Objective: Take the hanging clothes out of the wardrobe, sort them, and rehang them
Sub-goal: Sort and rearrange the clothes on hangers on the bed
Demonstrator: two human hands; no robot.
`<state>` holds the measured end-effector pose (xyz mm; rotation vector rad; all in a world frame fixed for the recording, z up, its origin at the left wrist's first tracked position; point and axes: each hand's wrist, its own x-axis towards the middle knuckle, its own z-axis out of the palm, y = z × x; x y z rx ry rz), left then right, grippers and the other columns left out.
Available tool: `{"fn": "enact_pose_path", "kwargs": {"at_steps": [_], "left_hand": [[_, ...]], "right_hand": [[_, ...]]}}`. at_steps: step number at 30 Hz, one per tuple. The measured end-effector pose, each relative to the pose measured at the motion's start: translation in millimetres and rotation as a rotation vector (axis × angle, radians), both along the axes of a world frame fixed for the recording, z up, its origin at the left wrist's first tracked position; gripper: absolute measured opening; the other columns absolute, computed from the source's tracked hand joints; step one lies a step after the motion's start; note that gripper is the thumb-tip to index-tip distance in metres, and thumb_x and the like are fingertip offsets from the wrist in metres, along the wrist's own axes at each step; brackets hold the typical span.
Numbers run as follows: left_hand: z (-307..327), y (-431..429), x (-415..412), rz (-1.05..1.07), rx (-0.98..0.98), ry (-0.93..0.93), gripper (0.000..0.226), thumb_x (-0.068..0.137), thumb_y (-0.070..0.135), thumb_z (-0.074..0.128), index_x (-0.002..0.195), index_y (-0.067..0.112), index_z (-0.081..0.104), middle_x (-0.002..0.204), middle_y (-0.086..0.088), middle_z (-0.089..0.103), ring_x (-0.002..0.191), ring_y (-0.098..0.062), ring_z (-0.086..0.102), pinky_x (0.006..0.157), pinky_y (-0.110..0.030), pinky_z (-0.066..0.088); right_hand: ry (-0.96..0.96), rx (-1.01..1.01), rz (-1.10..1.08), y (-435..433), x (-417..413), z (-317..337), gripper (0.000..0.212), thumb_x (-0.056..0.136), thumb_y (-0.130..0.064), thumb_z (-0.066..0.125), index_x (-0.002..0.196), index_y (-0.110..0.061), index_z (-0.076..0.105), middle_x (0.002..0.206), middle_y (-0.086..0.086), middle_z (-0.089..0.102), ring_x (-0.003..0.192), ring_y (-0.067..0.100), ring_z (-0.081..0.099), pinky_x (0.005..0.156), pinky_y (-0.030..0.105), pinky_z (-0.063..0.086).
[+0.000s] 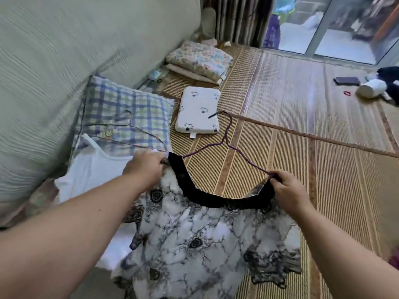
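Hands first: our left hand [145,167] pinches one shoulder of the patterned top [205,238], and our right hand [289,190] has its grip clamped on the other shoulder, right where an arm of the purple hanger [226,139] runs into the fabric. The top lies on the bamboo mat [302,117], below the hanger's hook. Risk as we see it: lift unevenly and that wide black neckline [207,198] slips off a hanger arm, or the hook catches the small white pillow [198,111] its tip lies over. Left of the hanger a white garment [90,169] crowds us. Right of the hanger there's plenty of bare mat, so we'd swing that way.
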<state>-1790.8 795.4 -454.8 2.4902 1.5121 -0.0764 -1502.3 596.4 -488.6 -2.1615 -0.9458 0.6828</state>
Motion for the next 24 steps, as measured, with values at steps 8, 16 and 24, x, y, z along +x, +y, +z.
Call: {"fn": "enact_pose_path", "kwargs": {"at_steps": [8,16,24], "left_hand": [[-109.8,73.5,71.5,0.237,-0.125,0.150,0.041,0.089,0.001,0.032,0.120,0.013,0.057,0.124,-0.014,0.053,0.106,-0.034,0.054,0.082,-0.039,0.046],[-200.5,67.6,87.5,0.245,-0.357,0.011,0.059,0.090,0.021,0.051,0.146,0.025,0.030,0.154,-0.010,0.021,0.133,-0.034,0.035,0.101,-0.046,0.040],[-173.9,2.1,92.4,0.092,-0.443,-0.022,0.071,0.091,0.028,0.051,0.149,0.035,0.011,0.159,0.005,-0.001,0.139,-0.027,0.030,0.103,-0.044,0.040]], "right_hand": [[-0.200,-0.419,0.087,96.1,44.3,-114.9,0.014,0.095,-0.017,0.048,0.087,-0.018,0.060,0.077,-0.002,0.061,0.067,0.015,0.058,0.058,0.031,0.052],[0.047,-0.482,0.076,116.0,48.4,-189.1,0.053,0.093,-0.011,0.053,0.142,-0.021,0.038,0.117,0.003,0.059,0.072,0.013,0.063,0.050,0.023,0.051],[-0.215,-0.464,0.312,64.6,16.3,-164.0,0.071,0.090,-0.023,0.056,0.148,-0.036,0.018,0.159,-0.003,0.005,0.137,0.022,0.035,0.113,0.046,0.031]]}}
